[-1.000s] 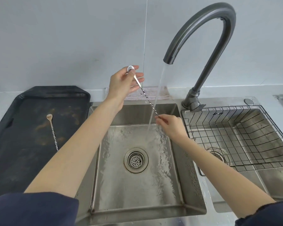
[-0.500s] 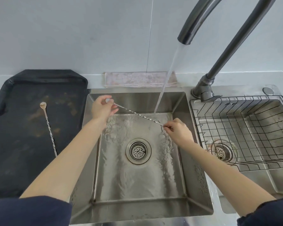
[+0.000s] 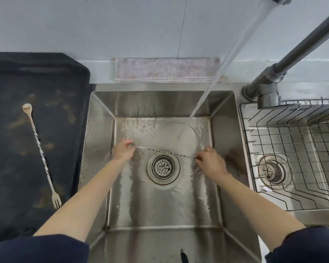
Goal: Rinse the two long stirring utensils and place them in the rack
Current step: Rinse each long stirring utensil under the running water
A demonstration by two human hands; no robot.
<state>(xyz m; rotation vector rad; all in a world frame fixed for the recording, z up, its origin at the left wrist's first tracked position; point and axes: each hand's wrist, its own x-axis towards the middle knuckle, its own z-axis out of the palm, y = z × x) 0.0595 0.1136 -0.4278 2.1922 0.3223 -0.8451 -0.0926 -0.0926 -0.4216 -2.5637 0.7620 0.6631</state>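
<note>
You hold the thin twisted silver stirrer [image 3: 164,153] level above the round steel drain [image 3: 163,167], your left hand [image 3: 122,151] pinching one end and your right hand [image 3: 210,160] the other, probably so water can reach its length; the stream [image 3: 203,95] falls at one o'clock, missing it. The pale twisted fork-ended stirrer [image 3: 41,154] waits on the dark tray [image 3: 11,130] at nine o'clock; the wire rack [image 3: 292,149] sits at three.

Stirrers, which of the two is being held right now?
The silver stirrer, stretched between left hand and right hand over the drain. The pale stirrer lies untouched on the dark tray.

Pale grey wall [image 3: 84,25] with one vertical seam, steel sink [image 3: 103,130], dark faucet [image 3: 270,80], folded cloth [image 3: 165,70]
</note>
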